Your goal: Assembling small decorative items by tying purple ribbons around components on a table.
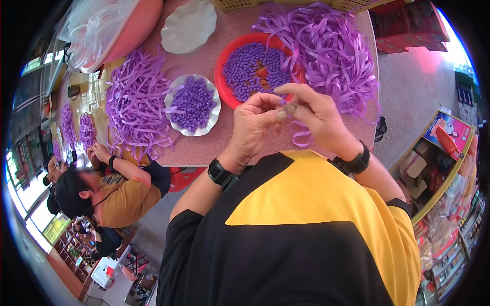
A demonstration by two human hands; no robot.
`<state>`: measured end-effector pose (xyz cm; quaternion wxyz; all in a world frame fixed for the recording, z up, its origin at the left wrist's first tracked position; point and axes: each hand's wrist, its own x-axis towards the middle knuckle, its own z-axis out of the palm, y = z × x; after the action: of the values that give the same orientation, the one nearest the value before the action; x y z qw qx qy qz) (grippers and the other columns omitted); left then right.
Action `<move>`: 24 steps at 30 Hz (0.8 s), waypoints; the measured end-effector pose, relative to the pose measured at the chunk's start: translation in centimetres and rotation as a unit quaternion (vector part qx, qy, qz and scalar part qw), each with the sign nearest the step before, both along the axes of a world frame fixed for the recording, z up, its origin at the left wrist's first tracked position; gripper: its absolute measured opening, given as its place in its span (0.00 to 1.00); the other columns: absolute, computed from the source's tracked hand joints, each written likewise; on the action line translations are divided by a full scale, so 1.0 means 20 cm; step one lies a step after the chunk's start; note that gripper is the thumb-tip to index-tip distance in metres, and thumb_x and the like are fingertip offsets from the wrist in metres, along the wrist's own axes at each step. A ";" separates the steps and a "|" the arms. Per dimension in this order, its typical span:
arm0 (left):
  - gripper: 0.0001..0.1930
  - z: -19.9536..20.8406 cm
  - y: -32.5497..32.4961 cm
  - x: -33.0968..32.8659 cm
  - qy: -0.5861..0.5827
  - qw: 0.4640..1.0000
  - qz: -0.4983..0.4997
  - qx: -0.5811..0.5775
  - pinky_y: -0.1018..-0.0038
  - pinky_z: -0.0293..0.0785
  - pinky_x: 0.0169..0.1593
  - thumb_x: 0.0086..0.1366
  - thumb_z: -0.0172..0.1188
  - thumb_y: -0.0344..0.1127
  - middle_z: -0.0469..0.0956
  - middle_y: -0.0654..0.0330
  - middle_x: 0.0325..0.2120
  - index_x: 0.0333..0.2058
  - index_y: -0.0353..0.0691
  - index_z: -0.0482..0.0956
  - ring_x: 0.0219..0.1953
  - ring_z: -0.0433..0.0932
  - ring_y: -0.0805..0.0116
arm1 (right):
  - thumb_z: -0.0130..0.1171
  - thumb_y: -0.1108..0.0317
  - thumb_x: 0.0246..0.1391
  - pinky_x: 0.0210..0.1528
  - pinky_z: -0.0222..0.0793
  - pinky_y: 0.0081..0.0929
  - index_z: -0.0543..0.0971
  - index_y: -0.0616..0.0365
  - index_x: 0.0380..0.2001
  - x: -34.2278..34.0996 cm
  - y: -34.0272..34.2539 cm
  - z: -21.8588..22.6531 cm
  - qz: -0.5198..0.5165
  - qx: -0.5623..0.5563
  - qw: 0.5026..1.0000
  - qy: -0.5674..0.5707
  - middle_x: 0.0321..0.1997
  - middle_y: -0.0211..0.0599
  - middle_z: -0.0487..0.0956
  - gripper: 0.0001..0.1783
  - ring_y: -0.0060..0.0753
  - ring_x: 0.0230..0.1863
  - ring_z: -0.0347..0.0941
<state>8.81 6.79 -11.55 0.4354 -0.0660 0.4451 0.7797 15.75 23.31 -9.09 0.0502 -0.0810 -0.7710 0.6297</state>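
Ribbon (301,135) curls between the right hand (317,108) and the worktop's (229,145) near edge; left hand (250,125) has thumb and index pinching a small purple bit (282,102), bead or ribbon end, cannot tell which; right thumb and index close together, cannot tell if gripping; red bowl (219,76) of beads (245,61) just beyond the hands; ribbon pile (337,56) by the right edge; white dish (204,130) left, toward near edge.
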 end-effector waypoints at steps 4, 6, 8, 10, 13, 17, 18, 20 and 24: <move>0.07 -0.06 0.06 -0.10 0.084 0.985 -0.095 -0.114 0.79 0.74 0.32 0.59 0.68 0.27 0.81 0.64 0.28 0.36 0.34 0.82 0.30 0.78 0.75 | 0.56 0.76 0.61 0.30 0.60 0.13 0.80 0.58 0.47 0.05 0.18 -0.04 -0.052 -0.061 0.995 -0.066 0.24 0.19 0.70 0.12 0.13 0.25 0.63; 0.07 -0.14 0.13 -0.18 0.319 0.903 -0.094 -0.272 0.74 0.74 0.33 0.57 0.69 0.31 0.82 0.60 0.26 0.31 0.33 0.83 0.28 0.80 0.71 | 0.56 0.74 0.62 0.28 0.57 0.13 0.80 0.58 0.47 0.08 0.27 -0.08 -0.085 -0.103 0.986 -0.096 0.23 0.18 0.69 0.11 0.12 0.24 0.61; 0.08 -0.23 0.22 -0.24 0.399 0.860 -0.090 -0.307 0.72 0.74 0.33 0.55 0.69 0.32 0.82 0.57 0.25 0.30 0.33 0.84 0.28 0.80 0.68 | 0.55 0.72 0.63 0.26 0.53 0.13 0.81 0.59 0.46 0.08 0.29 -0.10 -0.122 -0.149 0.974 -0.120 0.21 0.17 0.67 0.11 0.10 0.22 0.58; 0.11 -0.30 0.34 -0.28 0.441 0.826 -0.095 -0.337 0.68 0.74 0.34 0.53 0.70 0.38 0.82 0.52 0.24 0.28 0.34 0.85 0.27 0.81 0.61 | 0.55 0.72 0.63 0.26 0.54 0.13 0.81 0.59 0.46 0.08 0.30 -0.11 -0.120 -0.151 0.972 -0.132 0.21 0.18 0.67 0.11 0.10 0.22 0.59; 0.12 -0.42 0.44 -0.28 0.460 0.796 -0.123 -0.373 0.68 0.74 0.33 0.53 0.70 0.39 0.81 0.53 0.21 0.28 0.35 0.85 0.26 0.81 0.61 | 0.54 0.72 0.63 0.26 0.54 0.13 0.80 0.60 0.46 0.09 0.34 -0.14 -0.113 -0.172 0.969 -0.134 0.21 0.19 0.68 0.11 0.10 0.23 0.62; 0.07 -0.30 0.43 -0.20 0.349 0.899 -0.104 -0.244 0.72 0.72 0.34 0.49 0.70 0.29 0.81 0.56 0.23 0.27 0.33 0.84 0.27 0.79 0.68 | 0.53 0.75 0.61 0.30 0.61 0.14 0.80 0.61 0.45 0.11 0.41 -0.09 -0.103 -0.236 0.962 -0.093 0.29 0.25 0.75 0.12 0.14 0.28 0.68; 0.05 -0.23 0.40 -0.19 0.405 0.883 -0.130 -0.199 0.76 0.70 0.35 0.48 0.68 0.25 0.80 0.60 0.25 0.25 0.32 0.83 0.29 0.77 0.73 | 0.53 0.75 0.61 0.30 0.61 0.14 0.80 0.61 0.45 0.10 0.43 -0.07 -0.107 -0.235 0.962 -0.093 0.29 0.25 0.75 0.12 0.14 0.28 0.68; 0.04 -0.16 0.36 -0.17 0.399 0.892 -0.165 -0.134 0.77 0.69 0.34 0.48 0.68 0.24 0.79 0.61 0.25 0.24 0.33 0.82 0.29 0.77 0.74 | 0.52 0.76 0.60 0.37 0.67 0.17 0.80 0.63 0.44 0.06 0.44 -0.04 -0.013 -0.200 0.980 -0.012 0.39 0.32 0.79 0.11 0.18 0.32 0.71; 0.02 -0.01 0.29 -0.19 0.181 0.951 -0.252 -0.024 0.76 0.69 0.41 0.53 0.62 0.25 0.79 0.60 0.32 0.27 0.34 0.80 0.35 0.75 0.72 | 0.52 0.78 0.60 0.38 0.69 0.18 0.80 0.62 0.42 -0.04 0.41 -0.13 0.063 -0.154 0.983 -0.071 0.40 0.33 0.79 0.10 0.18 0.33 0.72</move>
<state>5.02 12.50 -11.69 0.5281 0.1796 0.5370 0.6328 14.88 31.55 -11.71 -0.0577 -0.0830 -0.6697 0.7358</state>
